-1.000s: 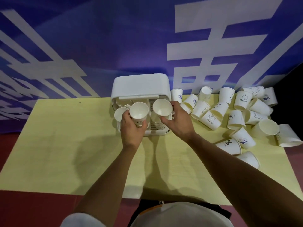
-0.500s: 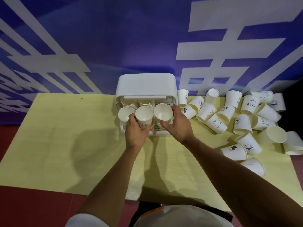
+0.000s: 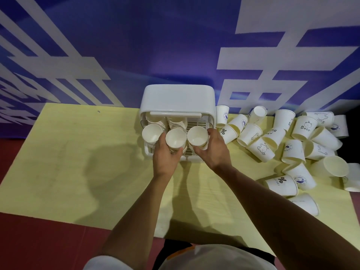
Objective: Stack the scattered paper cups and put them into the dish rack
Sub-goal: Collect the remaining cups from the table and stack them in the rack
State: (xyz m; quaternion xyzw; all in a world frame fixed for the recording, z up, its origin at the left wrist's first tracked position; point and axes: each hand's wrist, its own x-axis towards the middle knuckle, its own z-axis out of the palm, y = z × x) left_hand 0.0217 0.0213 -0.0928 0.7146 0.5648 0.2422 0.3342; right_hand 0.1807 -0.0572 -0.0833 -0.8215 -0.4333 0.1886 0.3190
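Two stacks in hand: left hand (image 3: 165, 156) curls its fingers round the middle stack (image 3: 176, 138); right hand (image 3: 214, 151) grasps the right stack (image 3: 197, 135) from its outer side.
Task's things: both held stacks lie tilted in the dish rack (image 3: 191, 159), mouths toward the person; a third stack (image 3: 152, 133) sits at the rack's left end, touched by no hand; many loose cups (image 3: 303, 127) lie tumbled on the yellow mat (image 3: 78, 162) to the right, so the job looks well short of done.
Risk, sliding: the stacks lean rather than stand; letting go before they settle could, I judge, send one out over the low front lip.
Risk, crowding: three rims sit almost touching; fingers drawn out between them could drag a neighbour along.
Risk, pile: the nearest loose cups lie just beside the right hand; a wide sweep of that forearm could roll some toward the mat's right edge.
Edges: raised lid (image 3: 177, 98) overhangs the rack's back; banner wall (image 3: 155, 45) stands close behind; only the front is open.
Open room: widest over the mat left of and in front of the rack; the right side is hemmed by cups.
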